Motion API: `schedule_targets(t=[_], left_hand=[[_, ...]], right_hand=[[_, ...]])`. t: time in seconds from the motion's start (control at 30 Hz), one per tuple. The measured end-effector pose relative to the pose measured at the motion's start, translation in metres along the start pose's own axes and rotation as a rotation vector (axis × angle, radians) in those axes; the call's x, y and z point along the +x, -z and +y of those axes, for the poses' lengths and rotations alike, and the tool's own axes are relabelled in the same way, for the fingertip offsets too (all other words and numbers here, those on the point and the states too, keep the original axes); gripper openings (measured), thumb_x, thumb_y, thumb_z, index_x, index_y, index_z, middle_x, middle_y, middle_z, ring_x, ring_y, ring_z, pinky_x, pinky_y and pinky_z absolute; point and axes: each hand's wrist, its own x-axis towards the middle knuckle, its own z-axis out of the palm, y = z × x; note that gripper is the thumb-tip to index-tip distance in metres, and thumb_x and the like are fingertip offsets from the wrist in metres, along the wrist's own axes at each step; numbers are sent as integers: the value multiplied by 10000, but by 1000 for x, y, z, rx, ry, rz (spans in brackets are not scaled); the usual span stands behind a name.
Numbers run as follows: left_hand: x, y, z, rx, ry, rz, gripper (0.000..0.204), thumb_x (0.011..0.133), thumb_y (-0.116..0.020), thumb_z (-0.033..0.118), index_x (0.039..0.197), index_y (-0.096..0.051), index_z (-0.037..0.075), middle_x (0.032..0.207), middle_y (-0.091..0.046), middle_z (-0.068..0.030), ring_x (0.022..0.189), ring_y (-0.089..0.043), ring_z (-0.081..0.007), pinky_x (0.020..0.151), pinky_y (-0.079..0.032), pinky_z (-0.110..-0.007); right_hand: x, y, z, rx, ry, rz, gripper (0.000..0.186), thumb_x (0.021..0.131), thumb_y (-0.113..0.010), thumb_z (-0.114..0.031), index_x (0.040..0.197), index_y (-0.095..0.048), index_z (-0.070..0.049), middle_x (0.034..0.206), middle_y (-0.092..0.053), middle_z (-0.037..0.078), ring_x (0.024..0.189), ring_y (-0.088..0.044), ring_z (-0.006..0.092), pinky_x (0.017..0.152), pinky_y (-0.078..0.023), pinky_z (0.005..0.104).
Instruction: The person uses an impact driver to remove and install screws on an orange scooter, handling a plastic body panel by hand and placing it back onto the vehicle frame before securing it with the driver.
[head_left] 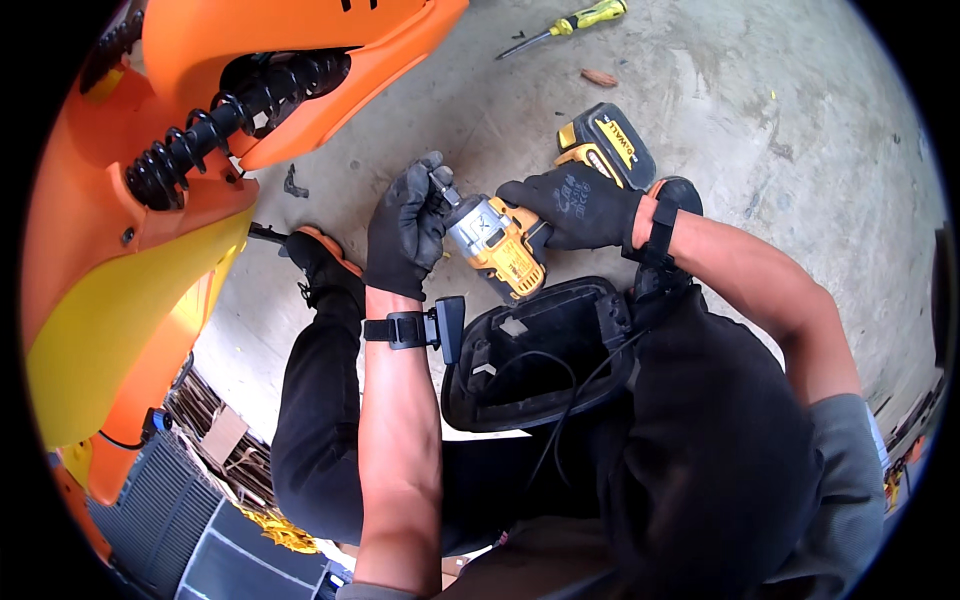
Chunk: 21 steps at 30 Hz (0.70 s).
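Observation:
My right hand [578,207], in a black glove, is wrapped round the handle of a yellow and black cordless impact wrench [500,245]. Its black and yellow battery [612,143] points away to the far right. The tool's nose faces left, toward my left hand [404,225], also gloved in black. There the fingers are closed round a metal socket [443,190] at the tool's front end; whether it is fully seated on the drive I cannot tell. Just below the tool, a hollow black plastic housing [540,350] rests by my lap, with a thin dark cable across it.
An orange and yellow vehicle body [90,300] with a black coil-spring shock absorber [235,120] fills the left side. On the concrete floor [760,110] lie a yellow-green screwdriver [565,27], a small brown piece [599,77] and a black scrap [294,182]. Flattened cardboard [225,435] is stacked lower left.

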Motion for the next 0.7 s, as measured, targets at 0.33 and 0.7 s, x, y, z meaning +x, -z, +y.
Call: schedule_targets(t=[0.33, 0.7], left_hand=[[3, -9, 14, 13, -12, 20, 312, 935, -599, 235, 1156, -586, 14, 1024, -657, -107, 910, -631, -207, 884, -533, -397], [31, -23, 38, 51, -14, -178, 349, 919, -620, 259, 1168, -563, 22, 1018, -607, -87, 961, -571, -231, 939, -476, -441]], right_hand=[[5, -20, 7, -137, 87, 207, 608, 744, -692, -118, 1300, -450, -86, 941, -639, 117, 856, -647, 307, 735, -503, 372], [14, -4, 11, -317, -46, 379, 622, 762, -677, -86, 1352, -494, -158, 1030, -684, 94, 914, -675, 249, 807, -529, 342]])
